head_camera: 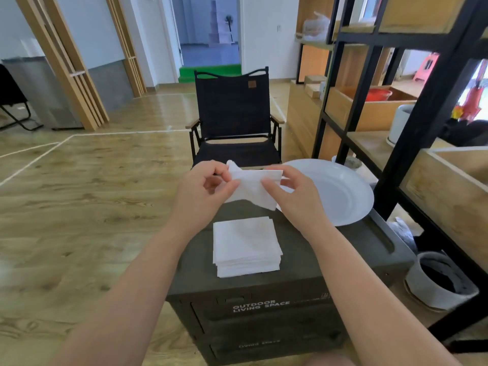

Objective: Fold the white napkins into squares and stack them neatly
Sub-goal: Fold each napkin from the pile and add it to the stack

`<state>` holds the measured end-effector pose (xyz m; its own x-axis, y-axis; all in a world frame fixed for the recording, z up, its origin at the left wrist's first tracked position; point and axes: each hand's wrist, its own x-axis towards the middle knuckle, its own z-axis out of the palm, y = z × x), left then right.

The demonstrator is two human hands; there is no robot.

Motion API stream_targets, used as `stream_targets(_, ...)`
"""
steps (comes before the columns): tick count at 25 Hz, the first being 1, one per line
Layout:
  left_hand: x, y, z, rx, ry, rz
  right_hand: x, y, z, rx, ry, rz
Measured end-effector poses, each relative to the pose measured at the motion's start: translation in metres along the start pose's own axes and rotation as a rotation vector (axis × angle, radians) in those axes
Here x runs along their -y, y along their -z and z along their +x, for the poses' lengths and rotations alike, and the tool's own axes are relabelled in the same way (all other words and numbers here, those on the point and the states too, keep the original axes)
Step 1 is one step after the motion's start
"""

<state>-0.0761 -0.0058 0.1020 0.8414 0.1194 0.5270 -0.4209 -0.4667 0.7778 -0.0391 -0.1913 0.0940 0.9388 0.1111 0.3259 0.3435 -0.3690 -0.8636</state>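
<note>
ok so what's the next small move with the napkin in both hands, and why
Probably bring its edges together to finish the fold. The napkin is held in the air, pinched by the left hand and right hand, still loose and uneven, while the stack of squares waits on the dark box below.

The room is evenly bright with soft daylight, strongest from the doorway [210, 30] at the far end and from the window area at the upper right, where colours wash out. A pale glare streaks the wooden floor [87, 196], and the white plate [340, 191] and held napkin [253, 188] lose surface detail to brightness. Shadows are faint and diffuse; the dark box [264, 307] front sits in mild shade. Wide-angle distortion bends the black shelf frame [422, 122] and stretches the forearms toward the lower corners. Far background and edges look slightly soft.
</note>
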Motion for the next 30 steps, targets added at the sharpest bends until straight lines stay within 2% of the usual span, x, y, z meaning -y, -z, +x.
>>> stream_targets(5, -0.013, 0.026, -0.018, -0.039, 0.107, -0.247, 0.013, -0.004, -0.020, 0.000, 0.035, -0.023)
stream_targets(11, -0.015, 0.033, -0.023, -0.066, 0.107, 0.032, 0.018, -0.001, -0.033, 0.028, 0.016, -0.012)
stream_targets(13, -0.012, 0.034, -0.025, -0.077, 0.150, 0.027, 0.019, -0.001, -0.034, 0.044, 0.012, -0.009)
stream_targets(16, -0.006, 0.030, -0.030, 0.023, 0.313, -0.250, 0.013, -0.003, -0.034, 0.089, -0.066, 0.059)
stream_targets(18, 0.004, 0.017, -0.036, 0.059, 0.472, -0.345, 0.006, -0.008, -0.031, 0.099, -0.200, 0.135)
stream_targets(20, 0.017, -0.001, -0.039, 0.018, 0.604, -0.233, -0.005, -0.015, -0.026, 0.095, -0.311, 0.098)
stream_targets(22, 0.032, -0.016, -0.042, -0.001, 0.661, -0.063, -0.020, -0.022, -0.023, 0.096, -0.328, -0.079)
stream_targets(26, 0.049, -0.030, -0.049, -0.031, 0.682, 0.268, -0.047, -0.032, -0.020, 0.073, -0.292, -0.304)
stream_targets(30, 0.053, -0.034, -0.057, -0.093, 0.642, 0.363, -0.062, -0.034, -0.023, 0.070, -0.309, -0.310)
